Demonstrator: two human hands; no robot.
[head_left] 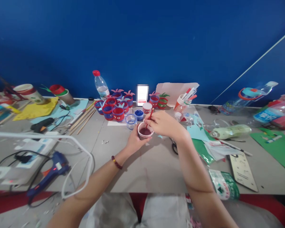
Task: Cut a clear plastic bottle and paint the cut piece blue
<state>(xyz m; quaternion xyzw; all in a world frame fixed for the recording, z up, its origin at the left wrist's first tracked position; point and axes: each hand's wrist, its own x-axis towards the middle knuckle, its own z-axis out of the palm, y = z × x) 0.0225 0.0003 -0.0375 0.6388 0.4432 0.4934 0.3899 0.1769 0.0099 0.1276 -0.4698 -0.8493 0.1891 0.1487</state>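
Observation:
My left hand (136, 140) is closed around a small white cup (142, 135) with dark reddish liquid in it, held above the table. In my right hand (163, 123) a thin red paintbrush (151, 114) is pinched, its lower end dipping into the cup. Just beyond the cup stand a clear little jar (131, 121), a jar of blue paint (139, 114) and a pink-lidded jar (147, 107). Several red and blue painted rings (118, 114) with paper leaves are grouped behind, to the left.
A blue hot glue gun (58, 166), a power strip (32, 161) and a white tube (80, 142) lie at left. Scissors (174, 147) rest by my right forearm. A red-capped bottle (101, 85) stands at the back. Paper, bottles and a wooden block (243, 171) crowd the right.

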